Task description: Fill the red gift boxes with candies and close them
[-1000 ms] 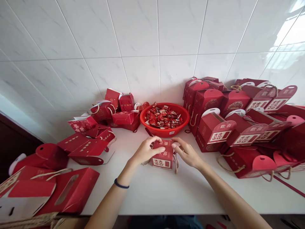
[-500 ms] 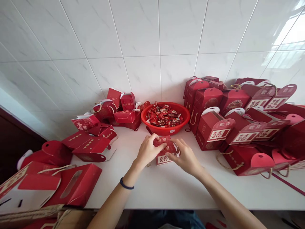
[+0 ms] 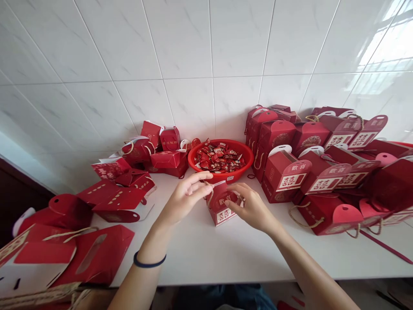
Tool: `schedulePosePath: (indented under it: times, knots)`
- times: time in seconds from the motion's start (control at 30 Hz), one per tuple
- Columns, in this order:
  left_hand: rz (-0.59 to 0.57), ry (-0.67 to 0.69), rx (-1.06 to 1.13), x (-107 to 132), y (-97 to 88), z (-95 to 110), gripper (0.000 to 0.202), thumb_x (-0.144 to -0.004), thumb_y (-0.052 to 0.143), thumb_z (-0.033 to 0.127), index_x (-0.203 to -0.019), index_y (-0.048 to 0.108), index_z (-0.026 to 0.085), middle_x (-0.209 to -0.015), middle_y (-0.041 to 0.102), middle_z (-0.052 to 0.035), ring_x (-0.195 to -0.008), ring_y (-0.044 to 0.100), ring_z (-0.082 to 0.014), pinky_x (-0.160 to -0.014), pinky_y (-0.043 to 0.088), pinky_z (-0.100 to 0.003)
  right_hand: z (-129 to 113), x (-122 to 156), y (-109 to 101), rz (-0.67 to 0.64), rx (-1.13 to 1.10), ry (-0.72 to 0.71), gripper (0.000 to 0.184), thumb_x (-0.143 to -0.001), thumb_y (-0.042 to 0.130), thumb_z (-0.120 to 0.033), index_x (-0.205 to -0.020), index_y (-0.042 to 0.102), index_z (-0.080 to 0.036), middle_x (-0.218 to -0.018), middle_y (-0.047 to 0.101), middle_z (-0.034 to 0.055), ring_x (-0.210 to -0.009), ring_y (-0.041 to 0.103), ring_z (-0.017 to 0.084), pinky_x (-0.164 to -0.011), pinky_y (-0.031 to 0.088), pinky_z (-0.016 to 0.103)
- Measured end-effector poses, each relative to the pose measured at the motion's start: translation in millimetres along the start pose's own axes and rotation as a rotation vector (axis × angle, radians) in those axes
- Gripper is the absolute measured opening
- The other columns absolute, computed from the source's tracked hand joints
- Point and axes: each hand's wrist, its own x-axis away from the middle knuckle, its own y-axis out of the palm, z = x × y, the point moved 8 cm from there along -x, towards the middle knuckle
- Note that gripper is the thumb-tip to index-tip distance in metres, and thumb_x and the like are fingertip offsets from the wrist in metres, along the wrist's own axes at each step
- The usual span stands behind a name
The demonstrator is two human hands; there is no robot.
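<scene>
A small red box (image 3: 217, 214) stands on a white table (image 3: 193, 262) between two hands, its top and rope handle (image 3: 210, 199) apparently being arranged. The right hand (image 3: 254, 206), thumb over the printed front, curls about the three-o'clock side; the left hand (image 3: 184, 194) gathers its fingertips by the handle at ten, though whether either grips, an onlooker cannot tell. The next move seems to call for a steadied box. Wrapped sweets (image 3: 219, 159) fill a red basin (image 3: 240, 173) at twelve; upright boxes (image 3: 271, 170) crowd two.
</scene>
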Motion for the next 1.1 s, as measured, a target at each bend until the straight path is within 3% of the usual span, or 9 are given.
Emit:
schedulePosePath:
  times: [0.1, 0.2, 0.3, 0.47, 0.67, 0.87, 0.93, 1.03, 1.1]
  knots:
    - [-0.099, 0.057, 0.031, 4, 22.2, 9, 0.042, -0.085, 0.068, 0.039, -0.122, 0.065, 0.018, -0.124, 0.067, -0.0113, -0.117, 0.064, -0.0277, -0.099, 0.053, -0.040, -16, 1, -1, 0.021, -0.087, -0.074, 0.030, -0.086, 0.066, -0.028, -0.116, 0.063, -0.024, -0.111, 0.064, 0.0053, -0.092, 0.060, 0.018, -0.077, 0.048, 0.030]
    - [-0.145, 0.158, 0.016, 6, 39.7, 16, 0.036, -0.087, 0.068, 0.034, -0.120, 0.067, 0.020, -0.143, 0.054, -0.0118, -0.125, 0.060, -0.0291, -0.105, 0.052, -0.041, -23, 2, 2, 0.031, -0.127, -0.089, 0.026, -0.083, 0.064, -0.024, -0.108, 0.059, -0.021, -0.099, 0.064, 0.0037, -0.086, 0.059, 0.017, -0.071, 0.047, 0.028]
    - [-0.122, 0.305, -0.053, 9, 45.5, 26, 0.033, -0.089, 0.066, 0.031, -0.120, 0.068, 0.020, -0.146, 0.052, -0.0119, -0.130, 0.057, -0.0287, -0.107, 0.052, -0.040, -19, 1, 3, 0.115, -0.069, -0.039, 0.021, -0.081, 0.062, -0.021, -0.101, 0.058, -0.020, -0.093, 0.062, 0.0022, -0.079, 0.058, 0.016, -0.067, 0.045, 0.027]
    - [-0.075, 0.523, -0.367, 14, 46.7, 35, 0.026, -0.090, 0.063, 0.023, -0.116, 0.069, 0.021, -0.140, 0.059, -0.0105, -0.133, 0.054, -0.0276, -0.106, 0.052, -0.040, -4, 1, 8, 0.215, 0.155, 0.029, 0.021, -0.086, 0.056, -0.022, -0.107, 0.060, -0.021, -0.106, 0.065, 0.0055, -0.084, 0.061, 0.019, -0.067, 0.043, 0.028]
    - [0.173, 0.495, -0.518, 8, 20.6, -4, 0.033, -0.089, 0.063, 0.022, -0.122, 0.062, 0.020, -0.124, 0.065, -0.0100, -0.117, 0.063, -0.0234, -0.101, 0.054, -0.039, 6, 3, 17, 0.244, 0.213, -0.049, 0.015, -0.095, 0.053, -0.029, -0.093, 0.066, -0.021, -0.117, 0.066, 0.0070, -0.085, 0.065, 0.019, -0.067, 0.045, 0.028]
    - [0.515, 0.526, -0.494, 19, -4.3, -25, 0.037, -0.087, 0.067, 0.028, -0.122, 0.061, 0.021, -0.127, 0.061, -0.0111, -0.119, 0.060, -0.0259, -0.098, 0.054, -0.041, 9, 5, 14, 0.340, 0.024, -0.096, 0.024, -0.098, 0.048, -0.032, -0.088, 0.067, -0.021, -0.117, 0.065, 0.0081, -0.083, 0.067, 0.016, -0.069, 0.049, 0.028]
    - [0.469, 0.498, -0.471, 17, 1.3, -29, 0.027, -0.088, 0.065, 0.030, -0.114, 0.066, 0.020, -0.118, 0.067, -0.0097, -0.111, 0.064, -0.0243, -0.096, 0.055, -0.039, 11, 6, 12, 0.357, -0.041, -0.088, 0.024, -0.097, 0.049, -0.033, -0.087, 0.067, -0.020, -0.117, 0.065, 0.0090, -0.083, 0.067, 0.016, -0.069, 0.050, 0.028]
    - [0.212, 0.448, -0.472, 8, 27.7, -37, 0.019, -0.092, 0.062, 0.032, -0.104, 0.072, 0.021, -0.107, 0.073, -0.0076, -0.103, 0.067, -0.0228, -0.091, 0.056, -0.037, 9, 7, 14, 0.323, -0.079, -0.102, 0.020, -0.095, 0.050, -0.031, -0.093, 0.068, -0.021, -0.120, 0.063, 0.0097, -0.088, 0.068, 0.016, -0.072, 0.052, 0.028]
    - [0.138, 0.456, -0.484, 6, 39.7, -38, 0.019, -0.092, 0.060, 0.030, -0.103, 0.074, 0.022, -0.107, 0.074, -0.0079, -0.106, 0.066, -0.0238, -0.092, 0.056, -0.038, 7, 8, 17, 0.283, -0.030, -0.100, 0.019, -0.093, 0.050, -0.027, -0.099, 0.067, -0.023, -0.125, 0.062, 0.0086, -0.090, 0.068, 0.016, -0.075, 0.053, 0.029]
